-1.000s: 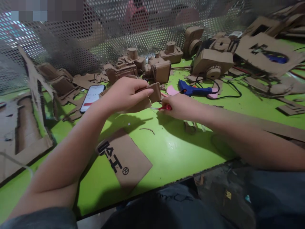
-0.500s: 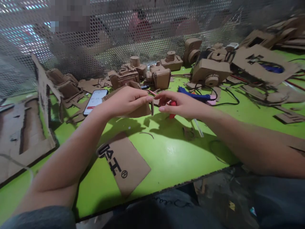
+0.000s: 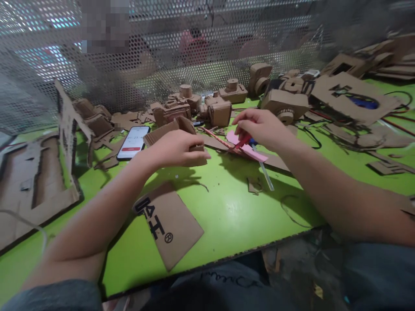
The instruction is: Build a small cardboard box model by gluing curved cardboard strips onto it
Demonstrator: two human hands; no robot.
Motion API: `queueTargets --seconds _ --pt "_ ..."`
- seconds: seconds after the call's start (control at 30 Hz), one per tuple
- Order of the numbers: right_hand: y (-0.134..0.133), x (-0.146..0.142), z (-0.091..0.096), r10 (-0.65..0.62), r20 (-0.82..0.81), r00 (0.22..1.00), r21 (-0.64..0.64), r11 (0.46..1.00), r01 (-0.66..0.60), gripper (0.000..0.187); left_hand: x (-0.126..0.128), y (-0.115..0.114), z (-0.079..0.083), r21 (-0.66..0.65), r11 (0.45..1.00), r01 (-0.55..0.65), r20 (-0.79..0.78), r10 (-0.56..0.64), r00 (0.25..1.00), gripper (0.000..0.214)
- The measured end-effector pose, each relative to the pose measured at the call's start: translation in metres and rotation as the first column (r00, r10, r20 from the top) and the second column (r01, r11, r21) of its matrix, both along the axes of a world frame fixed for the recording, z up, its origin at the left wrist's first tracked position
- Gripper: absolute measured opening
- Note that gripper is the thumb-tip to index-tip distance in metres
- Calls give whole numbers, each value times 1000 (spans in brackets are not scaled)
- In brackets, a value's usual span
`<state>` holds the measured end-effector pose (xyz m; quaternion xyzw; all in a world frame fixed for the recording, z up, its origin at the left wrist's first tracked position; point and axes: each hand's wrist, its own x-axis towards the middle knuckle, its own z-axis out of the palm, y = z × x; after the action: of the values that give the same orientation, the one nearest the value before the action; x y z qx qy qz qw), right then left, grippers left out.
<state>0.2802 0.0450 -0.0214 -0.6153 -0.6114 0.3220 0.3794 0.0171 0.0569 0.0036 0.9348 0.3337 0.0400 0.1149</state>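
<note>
My left hand (image 3: 183, 149) is closed around a folded brown cardboard piece (image 3: 165, 131), its box-like walls rising behind the fingers. To the right, my right hand (image 3: 261, 127) hovers over the table with fingers curled on a slim red tool (image 3: 243, 141), whose exact kind I cannot make out. Beneath it lie a pink sheet (image 3: 257, 154) and a long cardboard strip (image 3: 275, 162). A translucent glue stick (image 3: 267, 176) points toward me. Something blue shows just under the right hand, mostly hidden by it. A printed cardboard sheet (image 3: 171, 226) lies flat in front of the left hand.
A phone (image 3: 133, 142) lies left of the cardboard. Several cardboard camera models (image 3: 220, 111) line the back, before a perforated metal screen (image 3: 162, 56). Cut cardboard frames (image 3: 61, 181) stand at left. At right are more cardboard parts (image 3: 353, 97) and a black cable (image 3: 313, 138).
My right hand has moved right and up, away from the left hand, uncovering the pink sheet and strip. The red tool moved with it. The left hand still grips the cardboard.
</note>
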Motion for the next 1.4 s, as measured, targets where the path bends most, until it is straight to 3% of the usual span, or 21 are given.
queueTargets --seconds 0.1,0.17,0.27,0.37,0.43,0.5,0.57,0.63,0.73,0.83,0.9,0.97,1.03,1.1,1.2,1.3,1.4 --pt "18 15 -11 -70 -76 995 86 993 77 10 5 -6 -10 1 1000 7 -85 -7 996 30" --pt "29 24 -21 -86 26 996 123 989 82 13 6 -11 -17 12 1000 11 -130 -10 992 29" --pt "38 33 -32 -49 230 972 103 994 25 25 -1 -17 -26 54 998 30 -151 -21 988 49" --pt "36 33 -32 3 343 939 64 998 -27 33 -25 -18 -29 138 988 68 -33 -64 997 76" --pt "28 27 -26 13 400 916 66 997 -43 39 -49 -15 -29 175 984 -8 111 -11 994 79" --pt "17 15 -17 49 450 891 72 993 -91 43 -76 -8 -28 175 968 -179 244 133 961 69" --pt "4 -1 -7 145 487 861 60 978 -199 45 -100 2 -28 157 903 -399 310 339 888 61" --pt "-9 -17 2 293 474 830 17 940 -341 48 -118 11 -31 116 857 -503 275 459 845 69" --pt "-27 -40 8 516 416 749 -64 838 -541 58 -129 17 -38 40 887 -459 108 453 885 87" --pt "-38 -64 6 624 447 640 -112 750 -652 67 -124 15 -46 43 929 -369 13 369 930 96" --pt "-41 -80 4 631 533 564 -147 725 -672 60 -120 12 -50 57 938 -341 24 341 940 97" --pt "-39 -92 2 613 607 505 -180 726 -664 39 -118 11 -55 57 944 -324 77 319 945 96" --pt "-34 -97 5 584 618 526 -162 750 -642 32 -121 12 -59 59 950 -306 162 293 942 101" --pt "-26 -90 12 541 547 639 -83 795 -601 33 -127 15 -63 74 952 -296 283 265 922 115" --pt "-15 -66 25 505 251 826 -13 855 -519 33 -132 20 -66 143 942 -303 433 216 875 136" --pt "-9 -41 35 554 -77 829 -65 827 -558 29 -124 16 -68 280 885 -371 494 199 846 140" --pt "-8 -27 36 563 -240 790 -30 810 -586 30 -104 3 -63 371 823 -430 618 127 776 134"
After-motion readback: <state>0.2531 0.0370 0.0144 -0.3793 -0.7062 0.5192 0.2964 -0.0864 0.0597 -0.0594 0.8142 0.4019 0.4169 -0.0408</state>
